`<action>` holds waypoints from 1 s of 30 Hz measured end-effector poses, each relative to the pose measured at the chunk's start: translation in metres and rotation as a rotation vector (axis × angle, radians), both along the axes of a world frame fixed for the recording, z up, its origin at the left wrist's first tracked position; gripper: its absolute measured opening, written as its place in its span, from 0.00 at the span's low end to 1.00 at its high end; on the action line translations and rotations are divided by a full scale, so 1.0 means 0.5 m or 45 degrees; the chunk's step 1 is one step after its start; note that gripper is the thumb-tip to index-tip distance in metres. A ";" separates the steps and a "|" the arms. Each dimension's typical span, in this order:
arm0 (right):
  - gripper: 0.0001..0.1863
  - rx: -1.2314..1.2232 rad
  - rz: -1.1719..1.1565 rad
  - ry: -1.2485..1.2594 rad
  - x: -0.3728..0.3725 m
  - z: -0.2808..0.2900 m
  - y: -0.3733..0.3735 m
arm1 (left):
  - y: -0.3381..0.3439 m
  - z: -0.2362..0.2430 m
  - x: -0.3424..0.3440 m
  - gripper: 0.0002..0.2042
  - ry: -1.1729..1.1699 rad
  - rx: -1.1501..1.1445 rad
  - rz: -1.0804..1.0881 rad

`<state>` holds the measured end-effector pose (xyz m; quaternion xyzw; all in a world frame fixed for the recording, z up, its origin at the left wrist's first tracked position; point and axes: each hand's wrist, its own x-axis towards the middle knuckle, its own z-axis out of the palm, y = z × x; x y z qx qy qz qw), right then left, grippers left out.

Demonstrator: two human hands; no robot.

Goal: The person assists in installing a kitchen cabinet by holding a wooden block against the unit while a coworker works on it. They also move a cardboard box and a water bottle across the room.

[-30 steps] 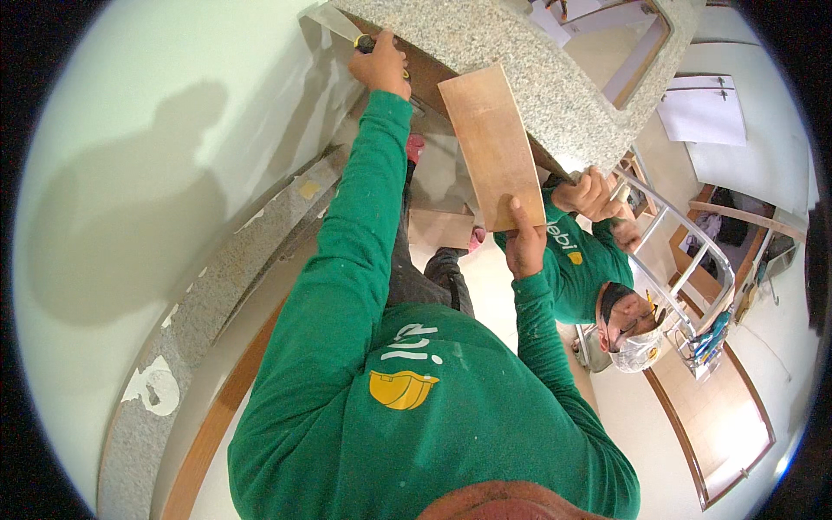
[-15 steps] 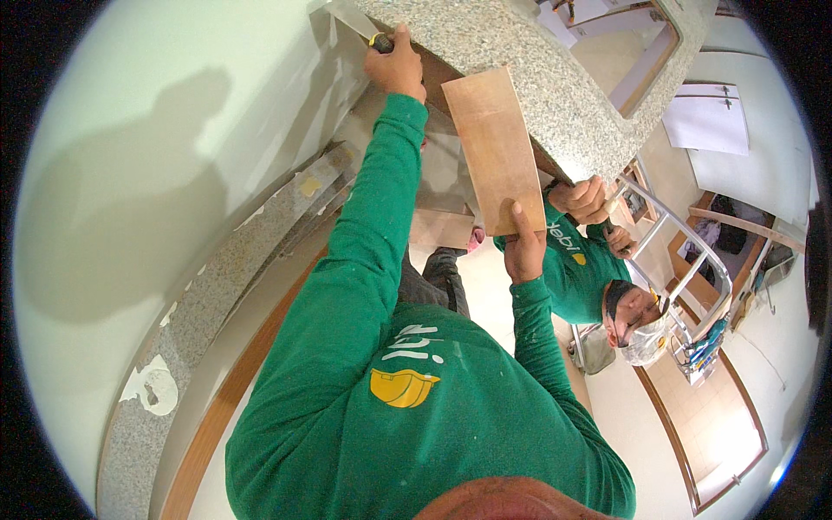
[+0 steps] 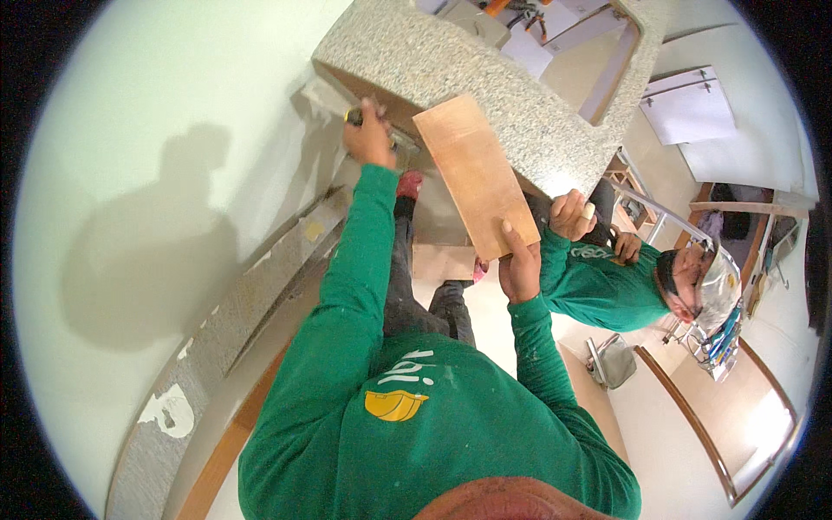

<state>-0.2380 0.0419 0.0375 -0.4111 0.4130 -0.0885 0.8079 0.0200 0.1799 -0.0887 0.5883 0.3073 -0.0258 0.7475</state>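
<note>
My left hand (image 3: 370, 141) is closed round the black-and-yellow handle of a putty knife (image 3: 353, 116), slightly blurred, close to the wall and the left corner of a speckled stone countertop (image 3: 407, 54). Its wide blade points up and to the left, below the countertop's edge. In my right hand (image 3: 520, 269) is a flat rectangular brown board (image 3: 477, 178), gripped at its lower end with the thumb on the face. The board slants up to the left, and its upper part overlaps the countertop's front edge in view.
A co-worker in a green shirt and cap (image 3: 607, 286) is at the right, one hand (image 3: 570, 215) by the countertop's near corner. Tools (image 3: 529, 17) show through the countertop's cutout. A grey stone ledge (image 3: 217, 329) runs along the left wall. A metal ladder (image 3: 646, 204) stands behind the co-worker.
My left hand with the putty knife has come down from the countertop's edge. The board has shifted slightly left and lower. The co-worker's head has moved right and up.
</note>
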 end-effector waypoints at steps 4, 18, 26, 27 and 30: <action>0.22 -0.154 0.039 -0.123 0.056 0.027 -0.049 | 0.076 -0.100 -0.066 0.16 0.130 0.361 -0.147; 0.15 -0.506 -0.116 -0.076 0.142 -0.028 -0.078 | 0.154 -0.039 -0.096 0.12 -0.414 0.782 -0.422; 0.18 -0.340 -0.007 -0.034 0.118 -0.040 -0.055 | 0.037 0.173 0.155 0.21 -0.761 1.467 -1.155; 0.18 -0.343 0.026 -0.035 0.110 -0.053 -0.066 | 0.031 0.171 0.176 0.22 -0.774 1.506 -1.194; 0.21 -0.445 0.150 0.062 0.084 -0.054 -0.071 | 0.056 0.114 0.252 0.22 -0.741 1.643 -1.218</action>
